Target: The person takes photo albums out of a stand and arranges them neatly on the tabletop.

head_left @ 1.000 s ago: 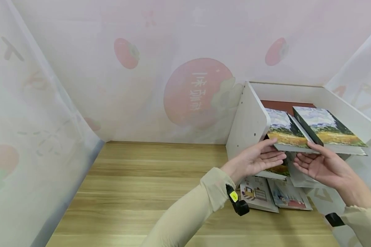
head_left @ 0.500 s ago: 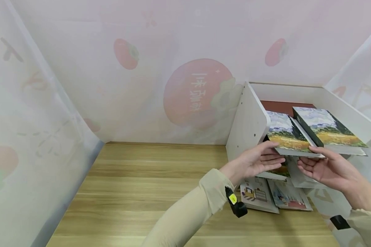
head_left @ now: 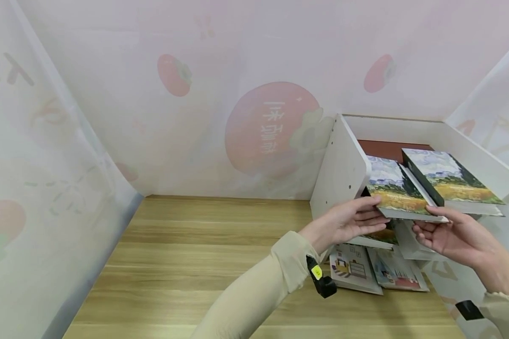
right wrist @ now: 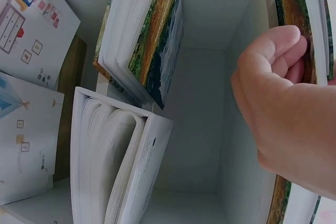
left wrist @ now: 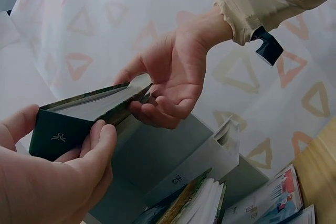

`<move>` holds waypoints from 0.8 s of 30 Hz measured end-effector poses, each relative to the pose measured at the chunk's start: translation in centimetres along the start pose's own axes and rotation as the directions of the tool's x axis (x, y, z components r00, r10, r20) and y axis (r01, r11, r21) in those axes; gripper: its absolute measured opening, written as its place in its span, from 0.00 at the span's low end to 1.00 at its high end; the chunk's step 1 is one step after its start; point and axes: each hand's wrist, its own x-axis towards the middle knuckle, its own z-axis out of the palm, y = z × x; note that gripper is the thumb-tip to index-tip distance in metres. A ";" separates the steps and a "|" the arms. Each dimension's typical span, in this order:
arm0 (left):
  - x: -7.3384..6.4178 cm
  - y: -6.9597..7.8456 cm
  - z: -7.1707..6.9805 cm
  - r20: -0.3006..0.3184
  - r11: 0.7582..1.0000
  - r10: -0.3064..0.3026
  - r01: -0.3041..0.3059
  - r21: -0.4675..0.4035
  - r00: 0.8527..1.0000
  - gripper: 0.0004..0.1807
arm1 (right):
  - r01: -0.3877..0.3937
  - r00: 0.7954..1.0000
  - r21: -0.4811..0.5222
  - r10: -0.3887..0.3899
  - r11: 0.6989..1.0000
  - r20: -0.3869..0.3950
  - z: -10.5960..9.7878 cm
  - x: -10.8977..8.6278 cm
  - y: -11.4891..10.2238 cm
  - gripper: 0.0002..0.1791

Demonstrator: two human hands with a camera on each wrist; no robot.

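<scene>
A hardcover book [head_left: 396, 188] with a wheat-field painting on its cover juts out past the front of the white shelf's top level. My left hand [head_left: 345, 223] grips its left front corner, thumb on the cover. At the other front corner, my right hand [head_left: 462, 240] pinches the book between thumb and fingers. The left wrist view shows the held book's dark green spine [left wrist: 60, 135] by the left hand and slightly parted pages at the right hand. A matching book [head_left: 454, 176] lies just right of it, also overhanging the shelf front.
The white shelf unit [head_left: 341, 165] stands at the wooden table's [head_left: 220, 263] back right. On its middle level are another painted book [right wrist: 157, 40] and a thick white book [right wrist: 113, 156]. Lower down lie two illustrated books [head_left: 352, 268]. Patterned cloth [head_left: 186, 136] hangs behind.
The held book has slid toward me and a little to the right, further out of the shelf. My right hand has moved with it, while my left hand has barely shifted.
</scene>
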 end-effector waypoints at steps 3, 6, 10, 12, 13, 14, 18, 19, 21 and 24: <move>-0.3 -0.1 -0.1 0.011 1.000 -0.017 0.017 0.003 1.000 0.08 | -0.022 0.999 0.011 0.022 1.000 0.032 -0.1 -0.3 0.2 0.22; -0.6 -0.2 -0.1 0.019 0.999 -0.033 0.033 -0.003 0.999 0.08 | -0.041 0.997 0.000 0.041 0.999 0.063 -0.2 -0.5 0.2 0.24; -0.8 -0.5 0.0 0.022 0.998 -0.053 0.053 0.015 0.998 0.09 | -0.065 0.991 -0.023 0.067 0.998 0.113 -0.5 -1.0 0.0 0.28; -0.9 -0.6 0.0 0.025 0.998 -0.060 0.059 0.031 0.998 0.09 | -0.069 0.988 -0.039 0.074 0.997 0.136 -0.7 -1.2 0.0 0.29; -0.9 -0.7 0.0 0.028 0.997 -0.062 0.061 0.036 0.998 0.10 | -0.069 0.986 -0.044 0.075 0.997 0.146 -0.8 -1.2 0.0 0.29; -1.0 -0.7 0.0 0.033 0.997 -0.064 0.063 0.042 0.997 0.10 | -0.066 0.985 -0.050 0.073 0.997 0.154 -0.8 -1.3 0.0 0.29; -1.1 -0.9 0.0 0.061 0.996 -0.073 0.070 0.053 0.995 0.11 | -0.043 0.985 -0.070 0.054 0.997 0.163 -1.1 -1.7 0.3 0.29; -1.2 -1.0 0.0 0.068 0.996 -0.074 0.071 0.055 0.995 0.11 | -0.039 0.986 -0.071 0.050 0.997 0.157 -1.1 -1.8 0.4 0.29; -1.4 -1.1 -0.1 0.080 0.996 -0.076 0.071 0.060 0.994 0.11 | -0.028 0.990 -0.075 0.038 0.997 0.139 -1.2 -2.0 0.5 0.28; -1.7 -1.4 -0.1 0.092 0.995 -0.080 0.074 0.059 0.993 0.11 | -0.003 0.995 -0.097 0.012 0.995 0.094 -1.4 -2.4 0.6 0.24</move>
